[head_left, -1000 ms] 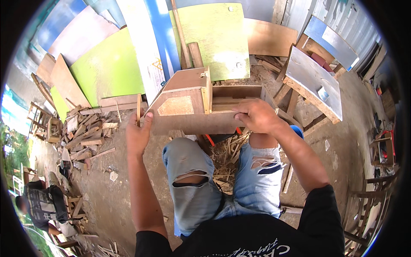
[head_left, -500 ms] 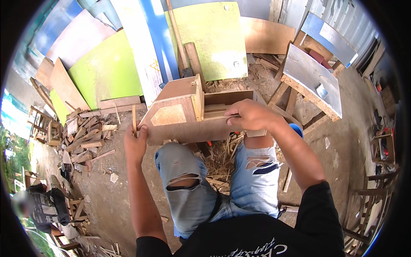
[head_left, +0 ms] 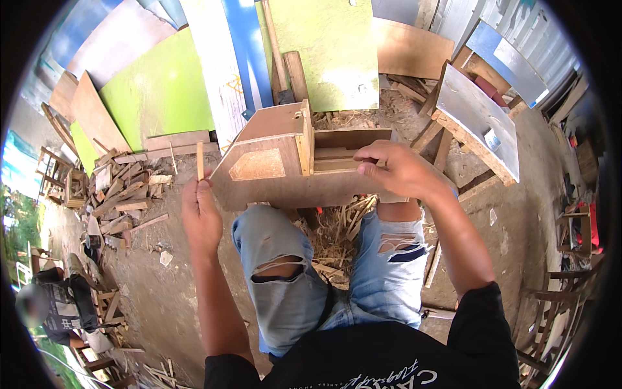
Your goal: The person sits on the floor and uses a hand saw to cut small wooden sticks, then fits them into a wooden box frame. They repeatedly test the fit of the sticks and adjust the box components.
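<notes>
In the head view, the left hand (head_left: 201, 211), which half a second ago held the tapered end of the wooden box (head_left: 278, 188), is now just beside it, fingers pinching an upright wood strip (head_left: 200, 161). That end therefore seems free of its grip. The right hand (head_left: 398, 170) is at the open compartment's near rim; whether its fingers grip it, I cannot tell. The box sits just beyond the knees (head_left: 269, 236).

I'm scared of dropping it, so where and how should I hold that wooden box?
I'd take the wooden box by the top edge of its near panel, on the right, coming from above. The open bay behind leaves room inside, so your grip could straddle that thin edge.
</notes>
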`<control>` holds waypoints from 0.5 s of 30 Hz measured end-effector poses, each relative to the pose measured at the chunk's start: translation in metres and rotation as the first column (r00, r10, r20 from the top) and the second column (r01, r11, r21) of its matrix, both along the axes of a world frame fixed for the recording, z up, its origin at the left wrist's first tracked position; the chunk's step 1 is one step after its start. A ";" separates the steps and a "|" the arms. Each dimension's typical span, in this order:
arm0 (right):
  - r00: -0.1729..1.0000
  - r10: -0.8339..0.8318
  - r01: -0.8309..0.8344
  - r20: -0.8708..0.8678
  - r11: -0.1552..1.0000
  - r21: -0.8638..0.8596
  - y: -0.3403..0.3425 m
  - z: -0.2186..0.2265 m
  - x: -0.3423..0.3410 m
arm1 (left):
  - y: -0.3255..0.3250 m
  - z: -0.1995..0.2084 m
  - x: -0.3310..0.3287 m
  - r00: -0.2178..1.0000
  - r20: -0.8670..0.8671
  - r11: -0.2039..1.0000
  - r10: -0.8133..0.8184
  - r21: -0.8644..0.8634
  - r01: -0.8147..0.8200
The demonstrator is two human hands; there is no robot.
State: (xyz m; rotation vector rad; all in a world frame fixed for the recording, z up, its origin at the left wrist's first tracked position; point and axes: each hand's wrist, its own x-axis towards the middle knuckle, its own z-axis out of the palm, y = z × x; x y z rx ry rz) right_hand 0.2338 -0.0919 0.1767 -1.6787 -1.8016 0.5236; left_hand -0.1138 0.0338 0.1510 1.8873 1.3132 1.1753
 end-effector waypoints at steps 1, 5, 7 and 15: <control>1.000 -0.010 0.011 -0.012 0.999 0.051 -0.001 0.001 -0.001 | -0.008 0.006 0.002 0.999 -0.029 0.999 -0.027 0.019 0.028; 0.998 -0.057 0.060 -0.026 0.981 0.187 -0.003 0.007 -0.008 | -0.033 0.027 0.018 0.929 -0.195 0.948 -0.315 -0.098 0.301; 0.993 -0.109 0.118 -0.052 0.969 0.216 -0.007 0.011 -0.014 | -0.045 0.032 0.029 0.841 -0.251 0.876 -0.480 -0.188 0.444; 0.972 0.103 -0.137 0.211 0.979 0.151 -0.053 0.002 -0.051 | -0.082 0.017 0.087 0.686 -0.317 0.749 -0.655 -0.155 0.644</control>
